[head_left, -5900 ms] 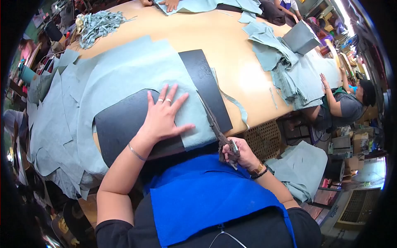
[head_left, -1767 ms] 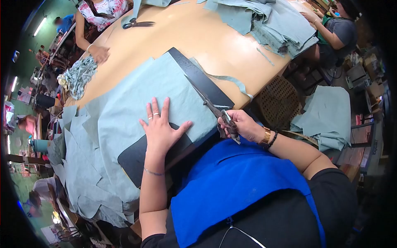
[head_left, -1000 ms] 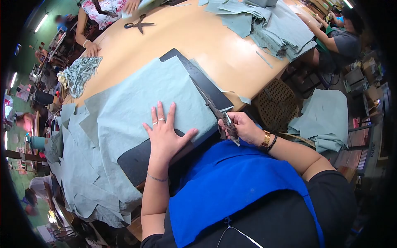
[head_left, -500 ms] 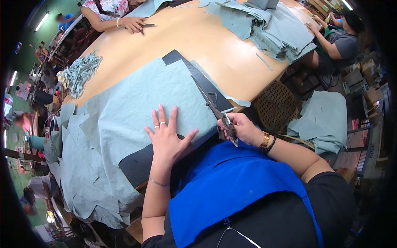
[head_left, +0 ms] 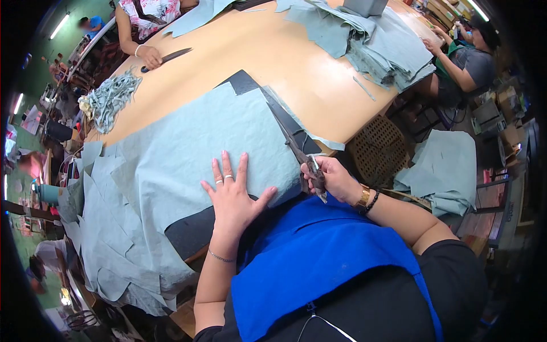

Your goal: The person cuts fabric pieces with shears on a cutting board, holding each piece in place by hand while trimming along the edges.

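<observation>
My left hand [head_left: 233, 196] lies with fingers spread on a grey-green cloth [head_left: 188, 142], near its lower edge. Under the cloth a dark board [head_left: 194, 231] shows at the lower left and again along the right side. My right hand [head_left: 336, 178] is closed around the handles of long dark scissors [head_left: 293, 142]. Their blades lie along the cloth's right edge and point up and left, looking nearly closed. Beside the board a narrow cloth strip [head_left: 330, 143] lies near the table's edge.
Layered cloth [head_left: 114, 239] drapes at the left. A heap of strips [head_left: 114, 100] lies at the upper left, near a co-worker's hand [head_left: 150, 57] on other scissors [head_left: 176, 55]. Cloth pieces [head_left: 387, 45] are stacked at the upper right by a seated person [head_left: 470, 62]. A woven seat [head_left: 379, 147] stands right.
The cloth has shifted down and left on the board, and my left hand has moved down with it. The strip has slid along the board. The co-worker's hand has taken hold of the other scissors.
</observation>
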`<state>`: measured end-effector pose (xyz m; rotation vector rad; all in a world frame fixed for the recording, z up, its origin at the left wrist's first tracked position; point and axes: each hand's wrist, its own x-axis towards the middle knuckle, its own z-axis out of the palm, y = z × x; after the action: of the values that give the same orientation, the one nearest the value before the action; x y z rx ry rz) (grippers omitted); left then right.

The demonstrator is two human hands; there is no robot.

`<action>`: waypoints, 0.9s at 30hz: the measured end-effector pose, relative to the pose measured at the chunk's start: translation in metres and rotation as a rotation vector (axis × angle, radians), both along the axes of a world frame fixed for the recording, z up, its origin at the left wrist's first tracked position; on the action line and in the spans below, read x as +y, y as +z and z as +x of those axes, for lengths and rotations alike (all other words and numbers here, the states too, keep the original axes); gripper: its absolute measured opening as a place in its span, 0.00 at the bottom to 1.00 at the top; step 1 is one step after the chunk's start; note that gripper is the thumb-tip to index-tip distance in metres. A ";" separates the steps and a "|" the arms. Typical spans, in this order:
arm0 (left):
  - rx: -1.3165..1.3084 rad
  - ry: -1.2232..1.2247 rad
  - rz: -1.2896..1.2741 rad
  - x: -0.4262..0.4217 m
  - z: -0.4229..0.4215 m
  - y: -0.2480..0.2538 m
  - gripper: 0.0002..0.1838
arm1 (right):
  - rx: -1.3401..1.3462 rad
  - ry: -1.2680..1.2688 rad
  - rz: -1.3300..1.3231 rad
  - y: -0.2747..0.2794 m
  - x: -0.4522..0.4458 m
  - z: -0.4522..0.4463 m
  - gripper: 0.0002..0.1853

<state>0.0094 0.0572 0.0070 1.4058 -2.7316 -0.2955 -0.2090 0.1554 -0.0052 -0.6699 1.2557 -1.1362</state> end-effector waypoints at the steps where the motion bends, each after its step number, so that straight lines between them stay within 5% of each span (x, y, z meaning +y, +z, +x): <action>1: 0.002 0.000 -0.001 0.000 0.000 0.000 0.51 | -0.002 0.004 -0.008 0.001 0.001 0.000 0.14; 27: -0.011 -0.078 0.035 0.032 0.012 0.008 0.52 | -0.056 -0.056 0.012 -0.001 -0.002 0.000 0.12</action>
<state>0.0217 0.0891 0.0145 1.3143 -2.8086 -0.3417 -0.2089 0.1539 -0.0060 -0.5929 1.2391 -1.1847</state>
